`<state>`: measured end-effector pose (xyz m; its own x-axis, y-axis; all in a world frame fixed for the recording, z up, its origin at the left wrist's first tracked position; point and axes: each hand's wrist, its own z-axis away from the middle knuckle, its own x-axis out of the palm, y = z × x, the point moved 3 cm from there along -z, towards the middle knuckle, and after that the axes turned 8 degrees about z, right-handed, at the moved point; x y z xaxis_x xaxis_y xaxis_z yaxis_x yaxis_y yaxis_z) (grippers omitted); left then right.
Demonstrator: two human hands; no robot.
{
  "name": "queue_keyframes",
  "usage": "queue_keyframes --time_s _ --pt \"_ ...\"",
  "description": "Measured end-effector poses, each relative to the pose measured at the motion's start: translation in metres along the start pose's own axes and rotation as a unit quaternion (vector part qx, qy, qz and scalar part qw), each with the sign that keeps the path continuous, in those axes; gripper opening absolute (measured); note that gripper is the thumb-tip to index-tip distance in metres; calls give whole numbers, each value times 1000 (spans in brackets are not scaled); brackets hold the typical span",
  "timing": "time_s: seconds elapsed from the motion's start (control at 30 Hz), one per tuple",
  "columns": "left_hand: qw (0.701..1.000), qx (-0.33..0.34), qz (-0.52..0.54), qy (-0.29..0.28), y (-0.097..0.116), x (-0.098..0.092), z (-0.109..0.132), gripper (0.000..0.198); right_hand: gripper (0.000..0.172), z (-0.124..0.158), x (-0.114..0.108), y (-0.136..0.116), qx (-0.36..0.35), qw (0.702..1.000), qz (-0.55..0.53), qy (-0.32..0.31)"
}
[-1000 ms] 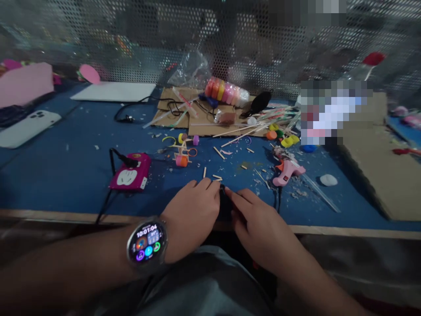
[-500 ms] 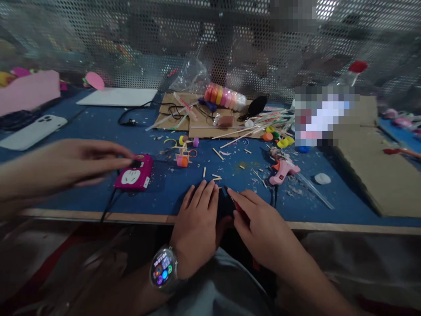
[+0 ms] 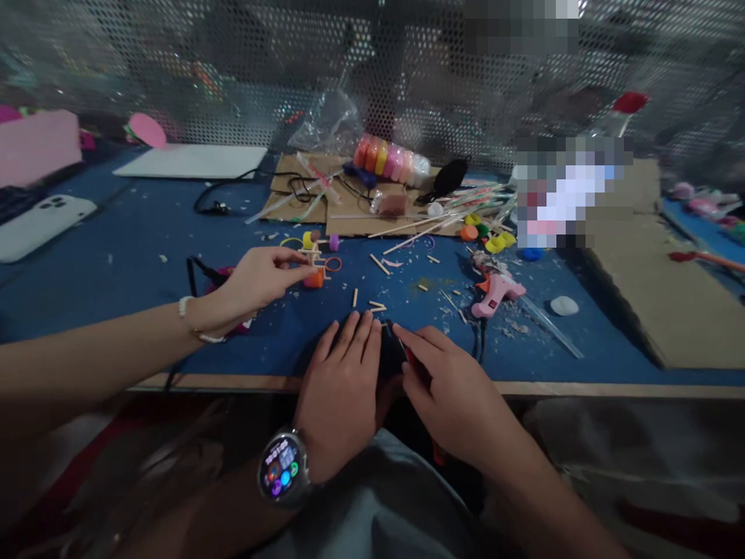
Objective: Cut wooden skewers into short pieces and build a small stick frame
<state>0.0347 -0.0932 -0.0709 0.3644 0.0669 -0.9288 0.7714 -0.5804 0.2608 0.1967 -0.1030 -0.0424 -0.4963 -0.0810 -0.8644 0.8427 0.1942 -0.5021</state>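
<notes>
My left hand (image 3: 343, 373), wearing a smartwatch (image 3: 283, 470), lies palm down at the table's front edge. Its fingers are stretched out beside several short cut sticks (image 3: 377, 307); what is under the palm is hidden. Close by on the right, my right hand (image 3: 448, 380) is closed around a red-handled craft knife (image 3: 413, 359), mostly covered by the fingers. A small stick end (image 3: 385, 324) shows between the knife's tip and my left fingertips. Another person's hand (image 3: 256, 276), with a beaded bracelet, reaches in from the left and touches a small stick model with coloured wheels (image 3: 314, 277).
A pink glue gun (image 3: 498, 295) lies right of my hands, with its cord running toward me. Behind are thin sticks (image 3: 459, 206), coloured clay pots (image 3: 389, 157) and cardboard (image 3: 291, 203). A magenta box (image 3: 236, 326) is partly hidden under the other person's arm.
The other person's hand has moved right from the magenta box to the stick model. My hands keep nearly the same pose; the view has shifted slightly.
</notes>
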Motion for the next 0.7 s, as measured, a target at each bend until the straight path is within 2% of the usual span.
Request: queue_keyframes --time_s 0.47,0.7 --pt "999 19 -6 25 -1 0 -1 63 56 4 1 1 0 1000 -1 7" --pt "999 28 -9 14 -2 -1 -2 62 56 -1 3 2 -6 1000 4 10"
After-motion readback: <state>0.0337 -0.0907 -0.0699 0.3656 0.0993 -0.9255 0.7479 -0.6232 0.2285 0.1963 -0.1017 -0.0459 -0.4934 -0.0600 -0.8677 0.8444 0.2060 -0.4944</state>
